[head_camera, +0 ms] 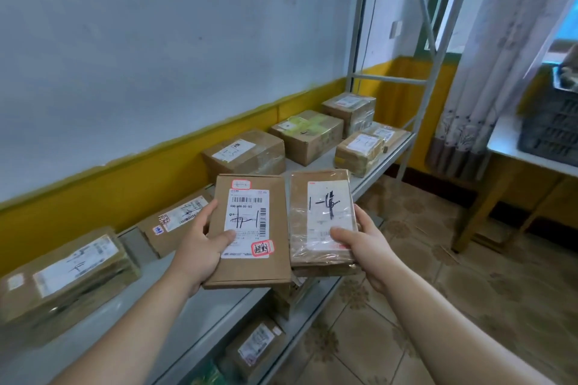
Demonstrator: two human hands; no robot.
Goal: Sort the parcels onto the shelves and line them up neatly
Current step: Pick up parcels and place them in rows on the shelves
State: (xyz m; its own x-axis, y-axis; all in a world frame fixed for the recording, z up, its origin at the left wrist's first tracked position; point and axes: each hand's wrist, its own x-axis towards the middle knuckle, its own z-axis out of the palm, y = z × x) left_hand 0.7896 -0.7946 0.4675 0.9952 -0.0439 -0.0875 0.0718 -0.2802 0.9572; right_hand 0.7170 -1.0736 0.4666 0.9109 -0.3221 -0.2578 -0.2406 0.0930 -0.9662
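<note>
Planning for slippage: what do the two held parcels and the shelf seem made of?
The flat parcel in the left hand: matte brown cardboard, white paper label. The taped parcel in the right hand: cardboard under glossy clear film or tape, wrinkled and glinting. The shelf: smooth pale grey, probably painted metal, though unsure.

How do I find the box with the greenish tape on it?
Follow the grey shelf below the yellow wall stripe toward its far end. The taped box sits in the back row, second from that end. Only it has pale green-yellow tape across its top; its neighbours are plain brown.
</note>
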